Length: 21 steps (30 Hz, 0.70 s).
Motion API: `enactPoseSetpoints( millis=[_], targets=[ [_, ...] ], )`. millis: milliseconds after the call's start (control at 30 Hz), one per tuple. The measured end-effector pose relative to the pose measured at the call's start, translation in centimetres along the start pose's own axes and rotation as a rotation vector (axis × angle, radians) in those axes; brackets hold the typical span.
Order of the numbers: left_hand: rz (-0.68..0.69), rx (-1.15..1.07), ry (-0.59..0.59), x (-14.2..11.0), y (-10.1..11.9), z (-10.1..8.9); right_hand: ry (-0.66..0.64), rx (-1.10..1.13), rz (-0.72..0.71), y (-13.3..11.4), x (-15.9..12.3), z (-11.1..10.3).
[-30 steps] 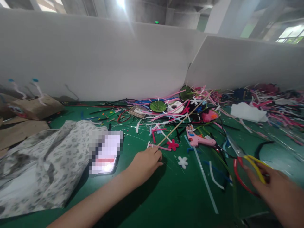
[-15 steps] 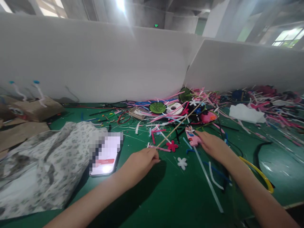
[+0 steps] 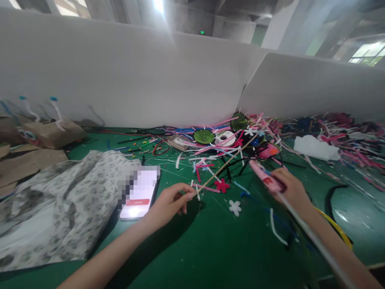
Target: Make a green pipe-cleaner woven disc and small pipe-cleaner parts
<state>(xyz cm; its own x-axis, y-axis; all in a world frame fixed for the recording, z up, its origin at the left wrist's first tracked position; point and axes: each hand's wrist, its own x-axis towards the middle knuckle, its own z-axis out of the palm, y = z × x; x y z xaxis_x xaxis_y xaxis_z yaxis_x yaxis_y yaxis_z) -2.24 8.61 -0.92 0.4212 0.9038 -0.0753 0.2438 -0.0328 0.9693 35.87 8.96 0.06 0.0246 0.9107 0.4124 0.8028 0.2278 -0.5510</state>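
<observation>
Bag: brown paper, by the left edge of the table [image 3: 210, 253], near its far edge; the bag [image 3: 55, 134] carries two white stalks with blue tips.
Cloth: the printed cloth [image 3: 75, 204] covers the near left of the table.
Phone: the phone [image 3: 141, 190] lies just beside the cloth, its screen lit.
Left hand: your left hand [image 3: 173, 200] has thumb and forefinger pinched on the near end of the stick, beside a small white strip [image 3: 197, 192]; whether you grip the strip too, you cannot tell from here.
Stick: the stick [image 3: 230, 161] slants from your fingertips towards the scraps at the table's far edge.
Flowers: the red flower [image 3: 222, 185] lies right of your pinch, the white flower [image 3: 235, 208] nearer you; both lie loose.
Gun: the pink glue gun [image 3: 264, 176] points towards the far edge, its nozzle apart from the stick. You seem to be at readying the gun; applying glue would call for turning the nozzle to the stick, clear of your left fingers.
Right hand: your right hand [image 3: 290, 190] has its fingers wrapped round the gun; the trigger is hidden.
Loop: a yellow loop [image 3: 339, 230] shows beside your right forearm.
</observation>
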Motion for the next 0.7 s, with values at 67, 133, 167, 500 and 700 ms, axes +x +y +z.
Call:
enactPoseSetpoints(
  millis=[67, 133, 167, 500, 700],
  targets=[
    [-0.006, -0.023, 0.002, 0.0, -0.2, 0.0, 0.056, 0.296, 0.258, 0.0, 0.1, -0.2],
    [-0.013, -0.038, 0.002, 0.0, -0.3, 0.0, 0.058, 0.477, 0.423, 0.1, 0.3, -0.2],
    [-0.016, -0.040, 0.004, 0.1, -0.3, 0.0, 0.053, 0.512, 0.453, 0.1, 0.5, -0.1],
    [0.296, 0.295, -0.062, 2.4, 3.6, 0.8, 0.033, 0.688, 0.568, -0.4, 2.0, 1.6],
    [0.609, 0.736, -0.202, 5.8, 6.5, 4.5, 0.032, 0.761, 0.584, 0.0, 2.1, 2.1]
  ],
)
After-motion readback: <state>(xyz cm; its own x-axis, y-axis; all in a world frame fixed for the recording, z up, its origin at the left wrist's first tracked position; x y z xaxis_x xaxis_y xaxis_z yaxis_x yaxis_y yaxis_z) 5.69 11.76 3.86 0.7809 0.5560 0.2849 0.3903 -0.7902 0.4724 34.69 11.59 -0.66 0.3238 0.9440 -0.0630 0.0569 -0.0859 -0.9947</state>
